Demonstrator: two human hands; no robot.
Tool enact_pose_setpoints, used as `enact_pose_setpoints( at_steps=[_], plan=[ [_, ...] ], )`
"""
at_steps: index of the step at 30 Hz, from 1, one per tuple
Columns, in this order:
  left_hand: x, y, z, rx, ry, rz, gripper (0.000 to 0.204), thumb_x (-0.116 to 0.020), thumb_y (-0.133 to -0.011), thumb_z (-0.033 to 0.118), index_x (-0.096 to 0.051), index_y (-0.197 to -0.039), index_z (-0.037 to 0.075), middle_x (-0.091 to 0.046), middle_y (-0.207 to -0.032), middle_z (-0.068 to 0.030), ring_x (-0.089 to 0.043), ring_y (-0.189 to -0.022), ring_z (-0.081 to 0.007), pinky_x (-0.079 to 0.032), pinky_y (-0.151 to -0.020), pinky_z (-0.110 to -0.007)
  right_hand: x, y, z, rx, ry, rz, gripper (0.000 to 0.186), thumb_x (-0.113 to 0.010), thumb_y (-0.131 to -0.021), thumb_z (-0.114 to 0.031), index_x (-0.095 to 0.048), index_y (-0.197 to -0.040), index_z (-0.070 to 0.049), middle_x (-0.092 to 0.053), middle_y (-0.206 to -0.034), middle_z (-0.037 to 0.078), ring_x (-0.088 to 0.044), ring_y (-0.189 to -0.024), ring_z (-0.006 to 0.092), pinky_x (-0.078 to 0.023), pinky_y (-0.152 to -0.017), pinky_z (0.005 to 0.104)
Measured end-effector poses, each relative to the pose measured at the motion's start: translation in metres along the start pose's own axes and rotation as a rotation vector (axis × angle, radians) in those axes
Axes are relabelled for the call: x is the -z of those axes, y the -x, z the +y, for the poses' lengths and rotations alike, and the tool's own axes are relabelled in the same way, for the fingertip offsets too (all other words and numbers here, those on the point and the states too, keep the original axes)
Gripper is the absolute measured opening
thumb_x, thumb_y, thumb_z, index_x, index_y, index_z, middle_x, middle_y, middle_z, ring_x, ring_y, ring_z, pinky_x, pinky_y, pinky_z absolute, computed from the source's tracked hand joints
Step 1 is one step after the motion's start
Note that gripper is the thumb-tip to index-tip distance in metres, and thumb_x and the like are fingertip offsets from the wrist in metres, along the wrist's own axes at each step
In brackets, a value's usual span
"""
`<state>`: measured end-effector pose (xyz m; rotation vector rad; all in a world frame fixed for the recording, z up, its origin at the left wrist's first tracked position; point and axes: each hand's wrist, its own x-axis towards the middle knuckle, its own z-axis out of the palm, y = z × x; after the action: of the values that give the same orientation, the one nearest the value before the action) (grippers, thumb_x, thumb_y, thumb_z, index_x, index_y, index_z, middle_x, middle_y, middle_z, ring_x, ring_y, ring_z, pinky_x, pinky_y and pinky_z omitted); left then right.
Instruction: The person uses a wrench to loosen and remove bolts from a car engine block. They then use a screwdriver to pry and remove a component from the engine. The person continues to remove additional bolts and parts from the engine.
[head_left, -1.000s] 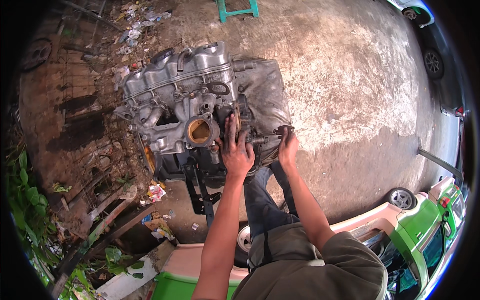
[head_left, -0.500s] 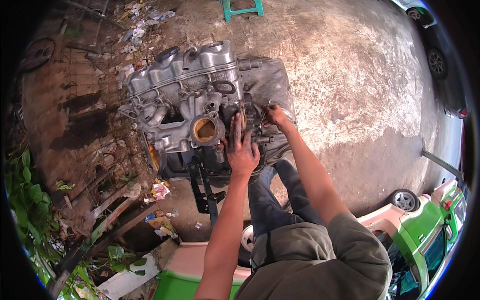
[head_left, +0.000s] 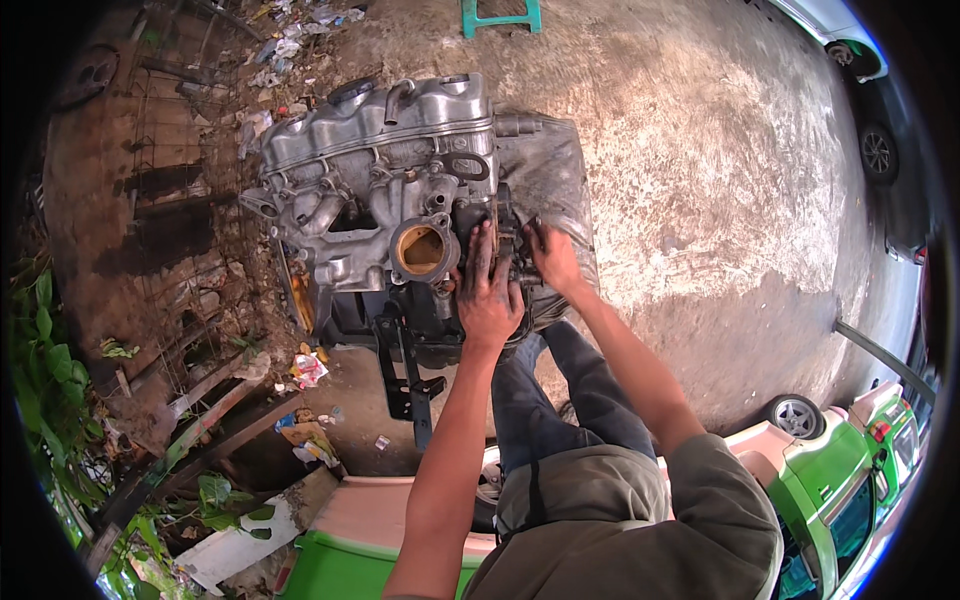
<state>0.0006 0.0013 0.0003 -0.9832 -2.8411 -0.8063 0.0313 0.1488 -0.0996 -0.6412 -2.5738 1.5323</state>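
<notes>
A car engine (head_left: 330, 150) with a ribbed silver valve cover stands in front of me. My left hand (head_left: 488, 300) lies on its dark near-right part, fingers stretched forward and soiled with grease. Just left of that hand is the round intake opening (head_left: 422, 250), with a brownish inside. My right hand (head_left: 555, 256) is at the engine's right end, its fingers curled in against the dark parts there. What those fingers hold, if anything, is hidden. An oval loop of metal (head_left: 466, 166) sits on the engine beyond my left hand.
A dark cover (head_left: 550, 160) lies beneath the engine's right side. A black bracket (head_left: 408, 380) sticks out toward me. Litter and scrap boards (head_left: 230, 440) lie at left. A green stool (head_left: 500, 20) stands far off; a green and pink car (head_left: 800, 460) is close behind me.
My right hand has closed in toward the engine's end, its fingers more curled; a thin thing seen at its fingertips before is now hidden. My left hand keeps its place on the engine.
</notes>
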Motion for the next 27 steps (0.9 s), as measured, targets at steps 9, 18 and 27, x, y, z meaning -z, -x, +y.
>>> enact_pose_setpoints(
  at_steps=[9,18,27],
  plan=[
    [0.002,-0.001,0.000,-0.034,-0.045,0.014,0.027,-0.052,-0.079,0.006,-0.065,-0.102,0.001,-0.034,-0.156,-0.0174,-0.035,-0.143,-0.0357,-0.028,-0.115,-0.050,0.031,0.079,-0.022,0.071,0.037,0.174,0.019,-0.054,-0.097,-0.007,-0.060,-0.111,0.003,-0.065,-0.093,0.027,-0.063,-0.084,0.0455,-0.049,-0.074,0.0486],
    [0.002,0.000,0.001,-0.019,-0.017,0.017,0.026,-0.052,-0.079,0.007,-0.066,-0.100,0.001,-0.034,-0.156,-0.0163,-0.035,-0.143,-0.0344,-0.025,-0.116,-0.052,0.005,-0.008,0.041,-0.369,-0.111,0.114,0.034,-0.053,-0.102,-0.027,-0.062,-0.093,0.004,-0.065,-0.078,0.026,-0.066,-0.076,0.0431,-0.049,-0.069,0.0466],
    [0.002,-0.002,0.001,-0.004,-0.009,-0.003,0.026,-0.052,-0.078,0.006,-0.066,-0.099,0.001,-0.034,-0.156,-0.0161,-0.035,-0.143,-0.0344,-0.025,-0.115,-0.051,-0.030,-0.046,0.077,-0.637,-0.749,-0.153,0.039,-0.054,-0.101,-0.033,-0.057,-0.092,0.004,-0.063,-0.064,0.020,-0.067,-0.051,0.0299,-0.058,-0.045,0.0402]
  ],
)
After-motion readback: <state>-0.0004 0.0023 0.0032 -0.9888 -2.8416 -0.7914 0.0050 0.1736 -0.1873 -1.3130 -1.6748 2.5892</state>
